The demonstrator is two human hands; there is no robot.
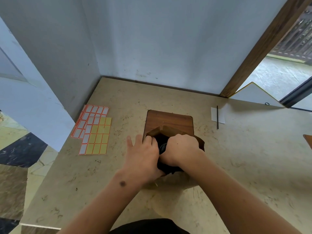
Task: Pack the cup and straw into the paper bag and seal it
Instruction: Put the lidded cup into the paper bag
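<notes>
A brown paper bag stands open on the beige table, its dark mouth facing up at me. My left hand grips the bag's left rim, with fingers spread over the edge. My right hand is a closed fist pushed down into the mouth. Just beneath it shows a dark round cup, mostly hidden by both hands. The thin black straw lies apart at the right, across a white paper slip.
Sheets of orange-bordered label stickers, white and yellow, lie left of the bag. A dark wooden board lies flat behind the bag. Walls close the table's back and left sides. A brown object's corner shows at the right edge.
</notes>
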